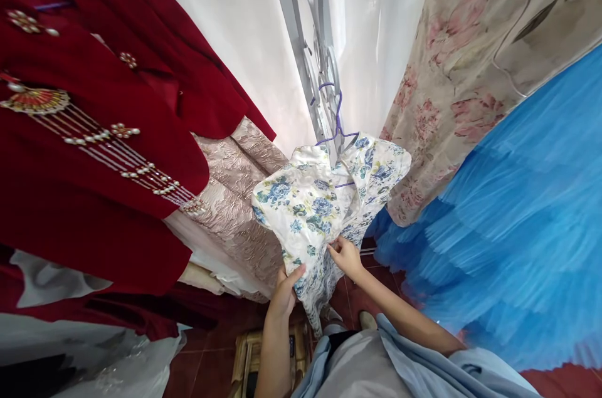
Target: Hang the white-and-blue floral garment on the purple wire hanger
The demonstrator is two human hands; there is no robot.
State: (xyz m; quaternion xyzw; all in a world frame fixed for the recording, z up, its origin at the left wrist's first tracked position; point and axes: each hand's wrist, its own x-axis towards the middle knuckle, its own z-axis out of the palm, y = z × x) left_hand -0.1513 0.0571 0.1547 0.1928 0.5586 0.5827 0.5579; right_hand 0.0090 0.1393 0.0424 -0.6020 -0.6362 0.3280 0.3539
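Note:
A white dress (pixel 305 204) with blue flowers hangs in front of me from a purple wire hanger (pixel 338 116), its front lying partly open at the neck. Fingers and thumb of my left hand (pixel 285 290) are closed around the dress's side at the waist. My right hand (pixel 347 257) pinches the edge of the front opening, slightly higher and to the right. The fabric below my hands hangs down in folds. Whatever lies under my right fingertips is too small to make out.
Grey metal rack bars (pixel 289 3) hold the hanger before a white curtain (pixel 221 9). Red velvet garments (pixel 117 97) with beaded ornaments hang on the left, beside a pink brocade garment (pixel 239 197). A pink floral garment (pixel 433 84) and blue tulle (pixel 508 222) fill the right. A wooden stool (pixel 247 348) stands below.

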